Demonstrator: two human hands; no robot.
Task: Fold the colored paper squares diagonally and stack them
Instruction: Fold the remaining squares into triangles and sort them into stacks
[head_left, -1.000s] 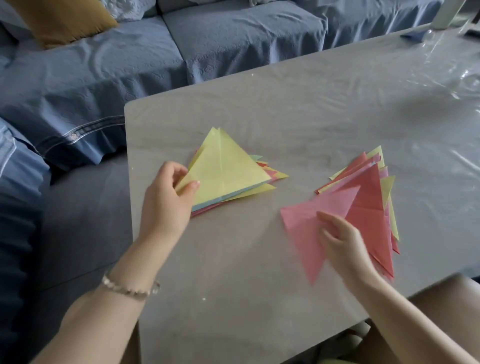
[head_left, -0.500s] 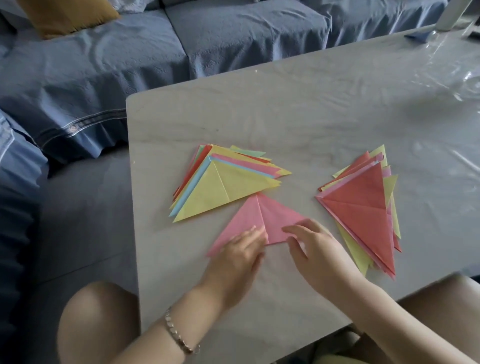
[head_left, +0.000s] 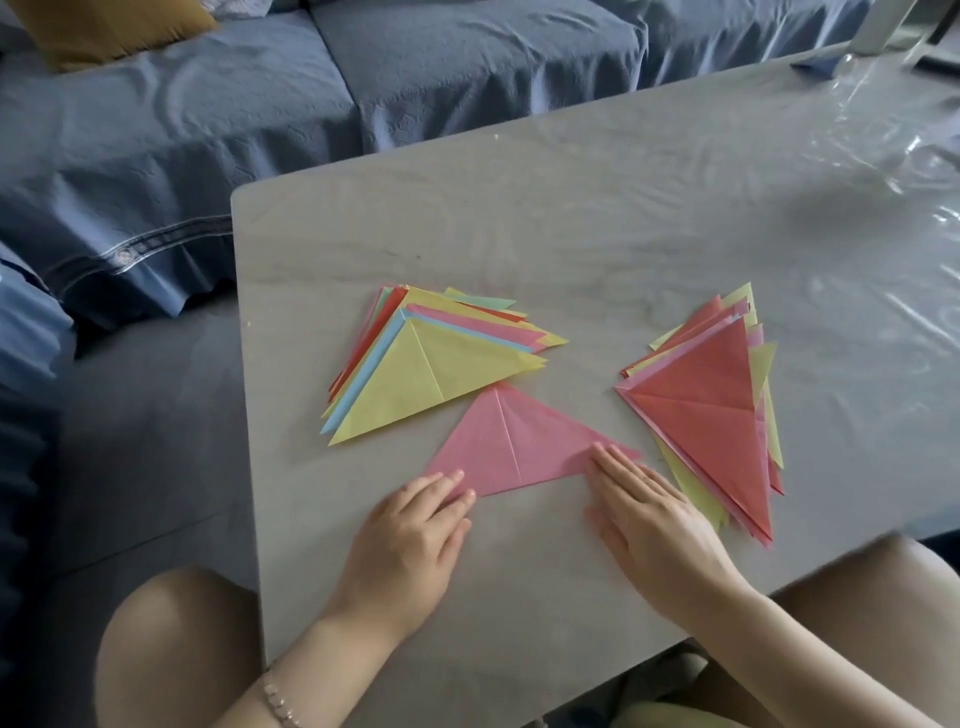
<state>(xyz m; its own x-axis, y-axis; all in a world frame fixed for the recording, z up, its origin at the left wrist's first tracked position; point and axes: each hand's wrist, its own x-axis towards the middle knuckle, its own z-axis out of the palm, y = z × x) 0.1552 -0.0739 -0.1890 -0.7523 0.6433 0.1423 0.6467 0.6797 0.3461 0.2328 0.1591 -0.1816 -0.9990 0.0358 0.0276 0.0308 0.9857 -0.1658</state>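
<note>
**Pink paper being pinned flat on grey table**

I am pressing the pink folded triangle (head_left: 511, 441) onto the table (head_left: 571, 234), between the yellow-topped stack (head_left: 415, 374) and the red-topped stack (head_left: 711, 410). My left hand (head_left: 410, 540) is lying straight-fingered on its near left corner and my right hand (head_left: 654, 525) is lying flat on its right corner. Neither is gripping. I am judging this as sharpening the long near crease before stacking.

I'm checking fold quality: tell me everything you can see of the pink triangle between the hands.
The pink triangle lies flat on the grey table, apex pointing away. It looks like thin matte paper, creased from apex to long edge. The left hand rests on its left corner, the right hand on its right; its apex reaches the yellow-topped stack.
</note>
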